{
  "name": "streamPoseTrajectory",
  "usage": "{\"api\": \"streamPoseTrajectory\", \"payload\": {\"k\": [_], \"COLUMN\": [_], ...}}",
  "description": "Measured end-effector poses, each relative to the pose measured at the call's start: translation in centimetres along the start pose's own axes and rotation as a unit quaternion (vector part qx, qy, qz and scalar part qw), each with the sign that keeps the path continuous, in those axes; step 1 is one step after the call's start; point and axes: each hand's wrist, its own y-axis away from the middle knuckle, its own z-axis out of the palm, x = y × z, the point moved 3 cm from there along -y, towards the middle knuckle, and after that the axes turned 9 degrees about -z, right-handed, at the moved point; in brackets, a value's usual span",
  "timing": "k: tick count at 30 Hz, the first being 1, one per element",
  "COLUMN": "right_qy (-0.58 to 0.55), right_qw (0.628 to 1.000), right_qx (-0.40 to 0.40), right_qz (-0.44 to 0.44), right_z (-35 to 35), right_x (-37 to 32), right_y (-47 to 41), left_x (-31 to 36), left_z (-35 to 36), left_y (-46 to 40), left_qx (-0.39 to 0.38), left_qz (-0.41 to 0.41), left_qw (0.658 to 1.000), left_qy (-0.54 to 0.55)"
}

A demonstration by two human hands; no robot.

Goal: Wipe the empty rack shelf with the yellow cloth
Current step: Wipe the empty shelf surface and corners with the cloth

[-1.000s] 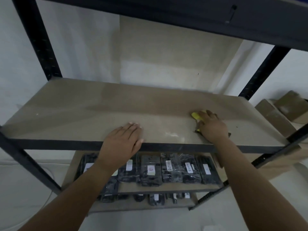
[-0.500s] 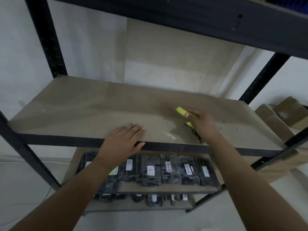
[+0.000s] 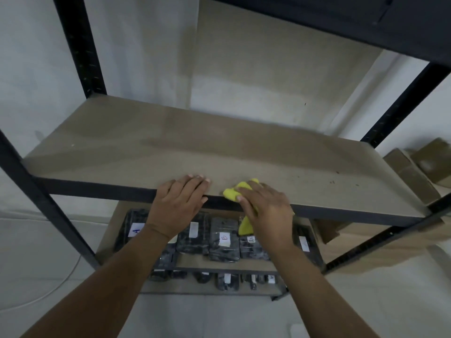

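— Any writing to call out here?
— Below the rack shelf [image 3: 122, 152], the dark wrapped packs [image 3: 223, 242] carry white labels. The leftmost label [image 3: 136, 230] shows a blue "A".
— And the rest?
— One label [image 3: 224, 238] has a red mark, unreadable. The others are too blurred.

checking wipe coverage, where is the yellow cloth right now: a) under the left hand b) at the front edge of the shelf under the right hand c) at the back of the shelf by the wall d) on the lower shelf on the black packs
b: the right hand holds the yellow cloth at the front edge of the shelf, part of it hanging over the edge; the left hand rests flat beside it, apart from the cloth.
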Motion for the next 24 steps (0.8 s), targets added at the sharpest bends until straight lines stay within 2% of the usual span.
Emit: {"api": "streamPoseTrajectory", "payload": {"k": [2,4,5,7,10,13,16,21,24], "right_qy": [-0.064,-0.150,-0.159,-0.098,0.003,0.017,-0.009,0.036,-0.029], "right_qw": [0.997,0.980,0.973,0.978,0.987,0.988,0.995,0.999,0.992], "right_qx": [0.027,0.051,0.056,0.018,-0.109,-0.117,-0.066,0.028,0.116], "right_qz": [0.028,0.117,0.155,0.184,0.119,0.095,0.069,0.019,0.030], "right_z": [-1.7,-3.3,-3.5,-2.5,1.1,2.3,1.3,0.7,-1.5], "right_x": [-0.3,0.9,2.1,4.5,5.1,4.9,3.5,-0.7,-1.0], "right_y": [-0.1,-2.0,-3.2,-5.4,-6.4,-5.8,-4.2,0.1,0.3], "left_x": [-0.1,-0.2,-0.2,-0.2,-0.1,-0.1,0.0,0.1,0.4], "left_z": [0.2,0.2,0.2,0.1,0.0,-0.1,-0.1,-0.2,-1.5], "left_y": [0.0,-0.2,-0.2,-0.2,-0.2,-0.2,-0.2,-0.4,-1.1], "left_qx": [-0.013,-0.021,-0.022,-0.029,-0.040,-0.049,-0.041,-0.049,-0.077], "left_qz": [0.000,-0.006,-0.008,-0.009,-0.016,-0.017,-0.019,-0.019,-0.073], "left_qw": [1.000,1.000,1.000,0.999,0.999,0.998,0.999,0.998,0.989], "left_qy": [0.005,0.011,0.015,0.018,0.021,0.019,0.018,0.035,0.104]}}
